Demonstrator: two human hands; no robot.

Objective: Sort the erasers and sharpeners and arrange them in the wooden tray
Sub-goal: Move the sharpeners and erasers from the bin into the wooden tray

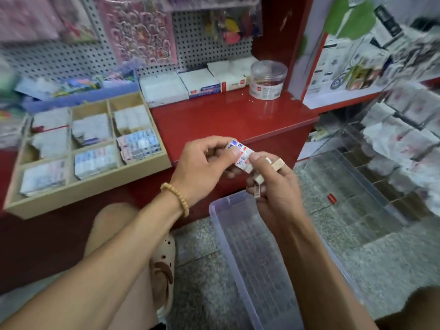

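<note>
1 head-worn wide-angle view, forward and down, close over both hands, wooden tray at left

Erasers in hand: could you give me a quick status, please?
Left hand and right hand both grip small erasers. Wooden tray mostly filled. Nothing blocking.

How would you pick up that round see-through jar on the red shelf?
Come from above and wrap a hand round the clear jar near its lid: it stands upright, its round sides are free in front and above, while white boxes crowd its left.
</note>
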